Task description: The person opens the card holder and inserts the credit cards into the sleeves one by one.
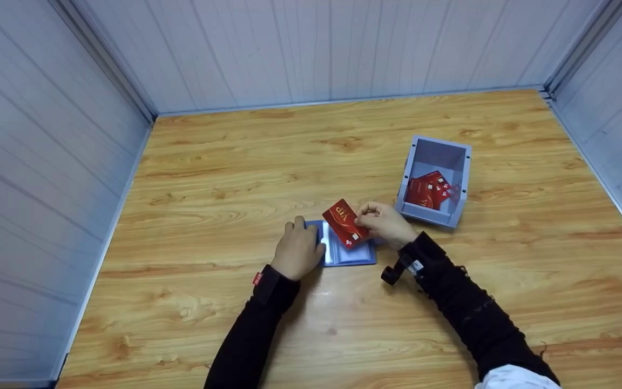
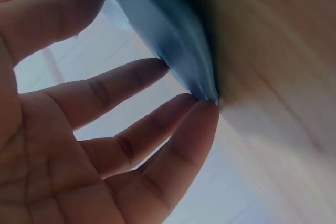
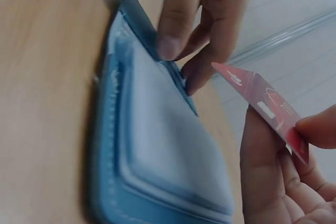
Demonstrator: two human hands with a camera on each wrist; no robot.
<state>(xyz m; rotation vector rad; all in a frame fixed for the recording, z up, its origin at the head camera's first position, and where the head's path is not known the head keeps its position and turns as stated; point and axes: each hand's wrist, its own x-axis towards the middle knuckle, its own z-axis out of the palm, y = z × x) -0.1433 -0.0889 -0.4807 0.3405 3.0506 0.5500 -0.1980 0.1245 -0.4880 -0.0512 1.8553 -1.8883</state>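
A blue card holder with clear plastic sleeves lies spread on the table. My left hand holds its left cover, the thumb on the inner side and the fingertips at the outer edge. Above the sleeves my right hand pinches a red card by its right side, between thumb and fingers. The card is tilted, its gold lettering and white marks facing up in the head view. In the right wrist view the red card stands apart from the sleeves.
Behind my right hand stands a grey open-topped bin with several red cards inside. The wood-grain table is bounded by white panel walls at the back and both sides. A black wrist camera juts from my right cuff.
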